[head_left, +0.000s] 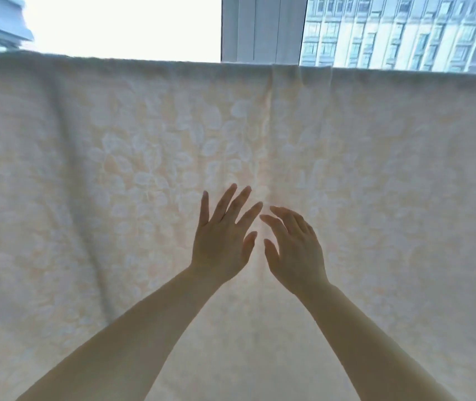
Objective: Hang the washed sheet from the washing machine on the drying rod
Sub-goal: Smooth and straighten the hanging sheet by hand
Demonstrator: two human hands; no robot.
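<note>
A pale cream sheet (115, 169) with a faint leaf pattern hangs spread across the whole view, draped over a rod that its top fold hides. A narrow pleat (285, 82) runs down from the top edge right of centre. My left hand (220, 241) is raised in front of the sheet's middle with its fingers spread and straight. Close beside it, my right hand (294, 250) has its fingers loosely extended toward the cloth. Neither hand holds anything; whether the fingertips touch the cloth is unclear.
Above the sheet a window shows bright sky at the left, a white frame post (259, 27) in the middle and a tall building (404, 30) at the right. The sheet blocks everything lower down.
</note>
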